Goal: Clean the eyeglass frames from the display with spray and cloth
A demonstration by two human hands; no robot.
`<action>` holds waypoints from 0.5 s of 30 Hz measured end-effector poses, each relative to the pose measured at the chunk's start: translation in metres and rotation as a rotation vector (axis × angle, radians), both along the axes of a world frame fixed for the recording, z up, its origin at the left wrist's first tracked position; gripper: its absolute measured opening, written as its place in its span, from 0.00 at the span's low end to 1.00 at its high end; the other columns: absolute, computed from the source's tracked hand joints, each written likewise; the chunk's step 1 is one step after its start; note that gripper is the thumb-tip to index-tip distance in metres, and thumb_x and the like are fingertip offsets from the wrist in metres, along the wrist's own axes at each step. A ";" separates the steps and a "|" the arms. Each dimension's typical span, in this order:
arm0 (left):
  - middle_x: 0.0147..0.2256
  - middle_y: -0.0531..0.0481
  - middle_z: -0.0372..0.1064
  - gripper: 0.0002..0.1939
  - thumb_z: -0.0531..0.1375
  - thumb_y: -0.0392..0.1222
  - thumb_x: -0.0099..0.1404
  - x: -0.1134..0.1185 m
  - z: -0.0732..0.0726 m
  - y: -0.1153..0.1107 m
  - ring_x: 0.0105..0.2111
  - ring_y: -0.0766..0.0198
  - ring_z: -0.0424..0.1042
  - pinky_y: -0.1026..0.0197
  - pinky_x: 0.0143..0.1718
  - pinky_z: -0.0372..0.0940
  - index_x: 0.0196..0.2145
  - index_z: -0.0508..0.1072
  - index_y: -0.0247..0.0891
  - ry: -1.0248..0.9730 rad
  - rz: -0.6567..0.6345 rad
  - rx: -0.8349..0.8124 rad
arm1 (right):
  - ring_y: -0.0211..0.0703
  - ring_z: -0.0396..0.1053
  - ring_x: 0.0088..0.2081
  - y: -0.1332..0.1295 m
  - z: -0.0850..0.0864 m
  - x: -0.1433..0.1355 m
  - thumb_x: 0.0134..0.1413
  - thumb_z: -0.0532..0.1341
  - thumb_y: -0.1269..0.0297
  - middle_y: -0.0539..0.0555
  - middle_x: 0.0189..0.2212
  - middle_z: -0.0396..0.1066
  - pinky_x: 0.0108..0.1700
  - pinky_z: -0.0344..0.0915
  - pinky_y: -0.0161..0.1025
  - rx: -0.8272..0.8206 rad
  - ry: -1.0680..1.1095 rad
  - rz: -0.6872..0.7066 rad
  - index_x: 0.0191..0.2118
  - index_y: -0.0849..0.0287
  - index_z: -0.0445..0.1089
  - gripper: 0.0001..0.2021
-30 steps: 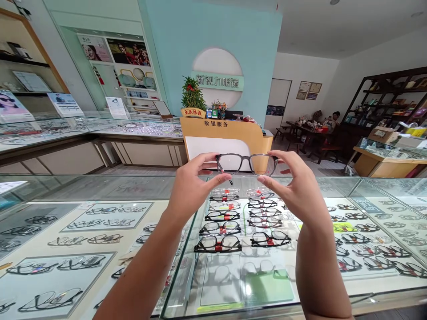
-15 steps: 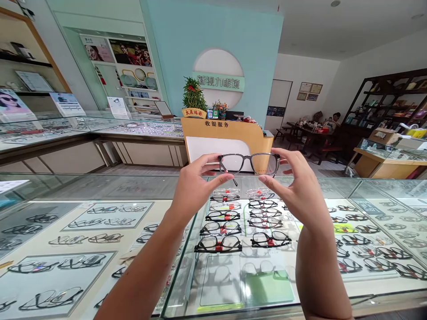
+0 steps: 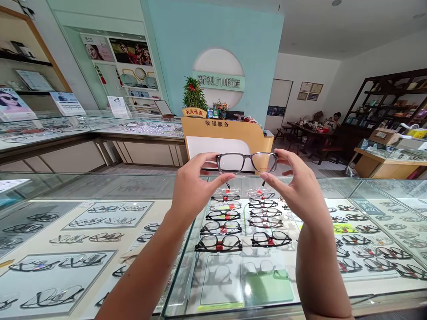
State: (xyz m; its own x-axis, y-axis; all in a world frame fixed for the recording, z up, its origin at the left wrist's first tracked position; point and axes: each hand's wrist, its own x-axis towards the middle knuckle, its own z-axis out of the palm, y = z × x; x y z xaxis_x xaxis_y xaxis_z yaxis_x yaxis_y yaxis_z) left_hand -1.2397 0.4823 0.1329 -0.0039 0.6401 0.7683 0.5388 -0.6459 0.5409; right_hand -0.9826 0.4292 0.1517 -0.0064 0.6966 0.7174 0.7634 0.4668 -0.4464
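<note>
A pair of dark-framed eyeglasses [image 3: 247,157] is held up above the glass display case, its front toward me and its temple tips hanging below the lenses. My left hand [image 3: 196,182] grips the frame's left end between thumb and fingers. At the right end, my right hand [image 3: 295,180] pinches the frame in the same way. Below, two columns of eyeglasses lie in the case, among them a black pair [image 3: 218,243] at the front left and another black pair [image 3: 271,239] to its right.
The glass case [image 3: 180,280] spans the foreground, with more frames to both sides. Beyond it stands a wooden counter [image 3: 263,133] with a potted plant [image 3: 194,93] on top. A person [image 3: 333,122] is at a far table on the right.
The eyeglasses have turned slightly and shifted a little left. Both temple tips now show below the frame. My hands have moved only slightly with them.
</note>
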 end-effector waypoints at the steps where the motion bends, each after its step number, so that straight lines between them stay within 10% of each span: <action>1: 0.46 0.46 0.82 0.32 0.74 0.64 0.58 0.000 0.000 -0.001 0.43 0.53 0.82 0.51 0.44 0.77 0.54 0.78 0.45 0.020 0.022 0.043 | 0.63 0.73 0.61 0.001 0.000 0.000 0.66 0.66 0.43 0.63 0.64 0.74 0.55 0.75 0.58 -0.015 0.000 0.004 0.68 0.51 0.67 0.32; 15: 0.42 0.45 0.80 0.30 0.73 0.63 0.60 0.006 0.000 -0.011 0.40 0.54 0.80 0.51 0.45 0.75 0.52 0.76 0.42 0.172 0.179 0.371 | 0.63 0.75 0.60 0.012 -0.003 0.006 0.68 0.64 0.46 0.62 0.63 0.75 0.55 0.77 0.60 -0.157 0.020 0.112 0.72 0.49 0.65 0.32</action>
State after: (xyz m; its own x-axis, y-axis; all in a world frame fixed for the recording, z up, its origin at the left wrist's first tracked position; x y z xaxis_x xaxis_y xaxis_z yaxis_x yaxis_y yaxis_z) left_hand -1.2337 0.4709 0.1332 0.0583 0.3220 0.9449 0.7215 -0.6678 0.1830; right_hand -0.9764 0.4414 0.1488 -0.0769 0.7956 0.6010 0.7010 0.4717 -0.5348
